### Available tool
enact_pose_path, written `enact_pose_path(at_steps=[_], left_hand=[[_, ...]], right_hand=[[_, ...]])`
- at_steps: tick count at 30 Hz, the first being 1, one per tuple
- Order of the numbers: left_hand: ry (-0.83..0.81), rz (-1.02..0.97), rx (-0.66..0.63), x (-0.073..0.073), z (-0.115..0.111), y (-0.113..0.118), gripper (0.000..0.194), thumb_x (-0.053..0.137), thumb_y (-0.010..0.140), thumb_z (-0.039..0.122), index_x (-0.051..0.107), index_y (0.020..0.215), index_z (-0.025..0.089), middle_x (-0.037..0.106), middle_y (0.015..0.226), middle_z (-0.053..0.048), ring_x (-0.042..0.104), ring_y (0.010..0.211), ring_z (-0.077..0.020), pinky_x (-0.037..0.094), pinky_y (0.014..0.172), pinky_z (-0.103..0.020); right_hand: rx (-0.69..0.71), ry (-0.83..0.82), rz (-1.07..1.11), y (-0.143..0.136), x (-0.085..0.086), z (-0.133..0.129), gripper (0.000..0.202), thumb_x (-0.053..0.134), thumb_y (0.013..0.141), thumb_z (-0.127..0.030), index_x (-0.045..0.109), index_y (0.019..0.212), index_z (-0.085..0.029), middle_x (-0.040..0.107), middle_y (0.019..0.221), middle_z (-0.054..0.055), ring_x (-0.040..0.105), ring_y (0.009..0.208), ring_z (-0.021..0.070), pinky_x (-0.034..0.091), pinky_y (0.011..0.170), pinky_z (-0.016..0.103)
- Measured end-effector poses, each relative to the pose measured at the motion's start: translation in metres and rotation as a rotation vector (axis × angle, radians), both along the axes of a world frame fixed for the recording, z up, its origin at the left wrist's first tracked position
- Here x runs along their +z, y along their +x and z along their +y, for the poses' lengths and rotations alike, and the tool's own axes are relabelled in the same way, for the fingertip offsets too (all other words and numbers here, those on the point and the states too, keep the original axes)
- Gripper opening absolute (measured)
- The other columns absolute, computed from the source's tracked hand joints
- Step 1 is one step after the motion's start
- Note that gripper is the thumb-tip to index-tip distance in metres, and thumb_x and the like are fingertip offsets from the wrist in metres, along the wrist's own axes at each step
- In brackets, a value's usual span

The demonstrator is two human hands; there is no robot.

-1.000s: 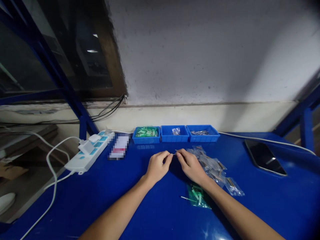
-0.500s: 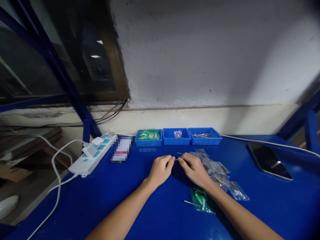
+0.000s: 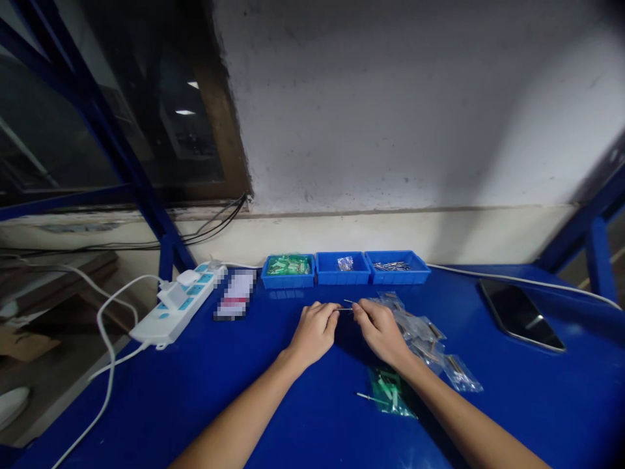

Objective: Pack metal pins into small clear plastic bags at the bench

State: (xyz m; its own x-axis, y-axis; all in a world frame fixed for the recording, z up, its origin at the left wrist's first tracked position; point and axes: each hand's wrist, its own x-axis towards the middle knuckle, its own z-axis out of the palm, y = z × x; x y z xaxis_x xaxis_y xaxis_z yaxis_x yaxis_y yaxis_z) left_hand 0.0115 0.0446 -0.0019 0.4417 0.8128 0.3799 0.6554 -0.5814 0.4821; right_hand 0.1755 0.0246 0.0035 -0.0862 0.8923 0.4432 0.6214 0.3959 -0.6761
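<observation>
Hands [image 3: 315, 331] [image 3: 379, 329] slightly farther apart; thin, silvery rod [image 3: 344, 309] more exposed.

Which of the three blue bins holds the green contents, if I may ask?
The leftmost blue bin, nearest the power strip, holds them; the middle bin holds a clear packet, the right bin slender metal pieces.

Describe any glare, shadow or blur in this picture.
Head view: pale glare on the glossy black rectangular phone; head view: a broad soft shadow on the grey wall, right side; head view: coarse pixel blocks over the flat white-and-red rectangle; head view: the thin silvery rod between bare left hand and bare right hand too small for detail.
</observation>
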Motion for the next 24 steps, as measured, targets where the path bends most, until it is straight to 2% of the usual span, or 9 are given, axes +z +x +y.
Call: enact_pose_path(at_steps=[4, 10, 16, 24], left_hand=[[0.014, 0.03, 0.013, -0.0002, -0.0009, 0.0001, 0.028, 0.034, 0.094, 0.023, 0.06, 0.106, 0.024, 0.068, 0.099, -0.002, 0.057, 0.093, -0.0203, 0.038, 0.078, -0.035], [0.033, -0.03, 0.041, -0.0008, -0.0008, -0.0001, 0.026, 0.036, 0.095, 0.028, 0.06, 0.105, 0.026, 0.068, 0.102, 0.001, 0.057, 0.093, -0.0196, 0.038, 0.08, -0.035], [0.051, -0.062, -0.055, -0.0036, 0.0017, -0.0008, 0.028, 0.035, 0.095, 0.025, 0.061, 0.104, 0.023, 0.068, 0.099, -0.001, 0.055, 0.09, -0.0192, 0.042, 0.081, -0.033], [0.049, -0.093, -0.045, -0.0055, 0.0028, -0.0005, 0.03, 0.035, 0.095, 0.027, 0.059, 0.112, 0.022, 0.066, 0.106, -0.003, 0.054, 0.095, -0.0197, 0.043, 0.085, -0.035]], right_hand=[[0.004, 0.003, -0.017, -0.0037, -0.0001, -0.0013, 0.038, 0.033, 0.093, -0.035, 0.046, 0.061, -0.019, 0.05, 0.056, -0.001, 0.049, 0.053, 0.013, 0.03, 0.054, 0.024], [-0.036, -0.015, 0.004, -0.0048, -0.0013, -0.0019, 0.043, 0.033, 0.093, -0.038, 0.045, 0.057, -0.019, 0.049, 0.05, -0.001, 0.048, 0.049, 0.0127, 0.03, 0.052, 0.023], [0.019, -0.027, 0.016, -0.0062, -0.0019, -0.0041, 0.042, 0.033, 0.094, -0.037, 0.049, 0.059, -0.019, 0.052, 0.054, -0.001, 0.051, 0.052, 0.0129, 0.033, 0.054, 0.023], [-0.001, -0.011, 0.044, -0.0052, -0.0011, -0.0028, 0.042, 0.033, 0.094, -0.036, 0.052, 0.061, -0.018, 0.052, 0.053, -0.001, 0.051, 0.051, 0.0129, 0.034, 0.054, 0.023]])
